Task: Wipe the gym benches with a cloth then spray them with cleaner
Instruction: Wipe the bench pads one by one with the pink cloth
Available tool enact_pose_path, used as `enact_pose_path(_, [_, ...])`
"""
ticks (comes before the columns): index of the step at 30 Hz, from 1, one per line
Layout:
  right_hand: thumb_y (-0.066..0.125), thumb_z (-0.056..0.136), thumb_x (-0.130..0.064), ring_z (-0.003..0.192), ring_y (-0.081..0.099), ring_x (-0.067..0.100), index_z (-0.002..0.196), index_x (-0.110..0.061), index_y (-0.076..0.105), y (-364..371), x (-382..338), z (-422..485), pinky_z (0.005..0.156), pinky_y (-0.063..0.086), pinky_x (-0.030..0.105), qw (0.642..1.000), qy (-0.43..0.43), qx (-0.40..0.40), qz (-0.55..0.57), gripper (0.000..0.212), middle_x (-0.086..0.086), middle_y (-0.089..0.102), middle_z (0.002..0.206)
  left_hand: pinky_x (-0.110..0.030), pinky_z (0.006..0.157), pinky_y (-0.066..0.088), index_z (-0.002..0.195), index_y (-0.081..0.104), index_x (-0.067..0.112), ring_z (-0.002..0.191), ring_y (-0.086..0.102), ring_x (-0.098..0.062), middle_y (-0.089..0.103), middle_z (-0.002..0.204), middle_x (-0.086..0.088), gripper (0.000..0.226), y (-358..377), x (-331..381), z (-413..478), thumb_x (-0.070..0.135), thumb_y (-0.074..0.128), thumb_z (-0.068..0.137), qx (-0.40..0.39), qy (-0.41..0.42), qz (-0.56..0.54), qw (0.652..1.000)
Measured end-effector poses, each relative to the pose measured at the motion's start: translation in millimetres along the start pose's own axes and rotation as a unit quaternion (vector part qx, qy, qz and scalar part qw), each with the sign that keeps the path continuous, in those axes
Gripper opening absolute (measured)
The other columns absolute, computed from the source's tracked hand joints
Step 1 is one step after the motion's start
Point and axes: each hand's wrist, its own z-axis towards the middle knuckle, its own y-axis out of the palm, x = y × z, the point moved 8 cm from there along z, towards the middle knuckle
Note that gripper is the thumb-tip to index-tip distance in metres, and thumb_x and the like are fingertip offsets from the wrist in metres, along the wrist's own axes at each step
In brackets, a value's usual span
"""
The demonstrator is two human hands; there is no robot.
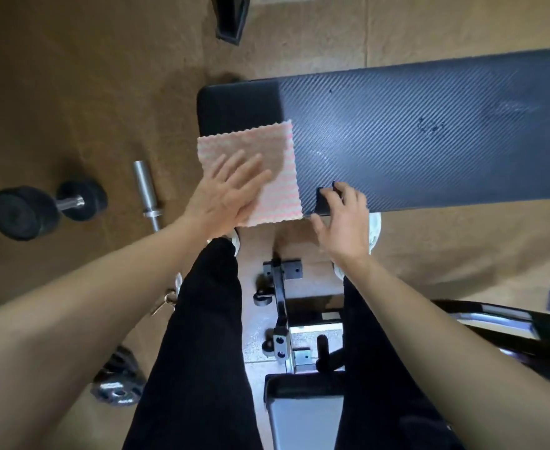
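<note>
a brown matted floor [72, 92] fills the view. on it to the left lies a black dumbbell [44, 207] with a chrome handle, and just beside it a short steel bar [147, 193], the two apart. lower left, a dark weight plate [117, 381] lies flat. at the top edge stands the foot of a black post [231, 17]. black trousers [202, 336] cover the person's legs, with a pale shoe [375, 227] showing, and keys [168, 298] hang at the left hip.
</note>
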Motion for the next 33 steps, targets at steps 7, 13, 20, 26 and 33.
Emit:
enact_pose_path(7, [0.068, 0.09, -0.043, 0.148, 0.026, 0.038, 0.151, -0.019, 0.041, -2, 26, 9, 0.114, 0.033, 0.055, 0.994, 0.095, 0.052, -0.034, 0.071, 0.012, 0.028, 0.163, -0.068, 0.121, 0.006, 0.16, -0.009, 0.022, 0.156, -0.001, -0.04, -0.006, 0.17, -0.001, 0.093, 43, 11, 26, 0.072, 0.036, 0.096, -0.055, 0.115, 0.08, 0.989])
enact_pose_path(13, [0.068, 0.09, -0.05, 0.147, 0.027, 0.036, 0.151, -0.023, 0.043, -2, 28, 8, 0.112, 0.035, 0.054, 0.991, 0.108, 0.072, -0.039, 0.072, 0.01, 0.029, 0.163, -0.078, 0.114, 0.008, 0.161, 0.011, 0.044, 0.154, -0.003, -0.049, 0.001, 0.172, -0.006, 0.076, 19, -24, 56, 0.077, 0.026, 0.094, -0.046, 0.07, 0.066, 0.994])
enact_pose_path(20, [0.065, 0.089, -0.058, 0.144, 0.027, 0.042, 0.151, -0.022, 0.042, -16, 60, -6, 0.113, 0.031, 0.059, 0.97, 0.209, 0.124, 0.004, 0.075, 0.015, 0.028, 0.162, -0.08, 0.112, 0.009, 0.157, -0.006, 0.053, 0.154, -0.005, -0.049, -0.011, 0.171, 0.002, 0.076, -21, -62, 141, 0.086, 0.011, 0.09, -0.051, 0.022, 0.07, 0.996])
enact_pose_path(26, [0.063, 0.096, -0.046, 0.152, 0.021, 0.036, 0.154, -0.014, 0.039, -27, 97, -9, 0.123, 0.021, 0.049, 0.969, 0.218, 0.117, 0.023, 0.071, 0.015, 0.026, 0.165, -0.072, 0.118, 0.009, 0.16, -0.007, 0.045, 0.155, -0.005, -0.043, -0.009, 0.171, -0.005, 0.074, -18, -25, 152, 0.078, 0.01, 0.095, -0.053, 0.02, 0.064, 0.996])
enact_pose_path(33, [0.065, 0.094, -0.041, 0.146, 0.029, 0.034, 0.146, -0.024, 0.051, -33, 112, -9, 0.11, 0.028, 0.055, 0.978, 0.191, 0.084, 0.004, 0.057, 0.007, 0.036, 0.159, -0.073, 0.117, 0.001, 0.161, 0.011, 0.041, 0.156, 0.001, -0.042, 0.013, 0.17, -0.007, 0.071, 36, 111, 89, 0.071, 0.022, 0.099, -0.102, 0.142, 0.032, 0.984])
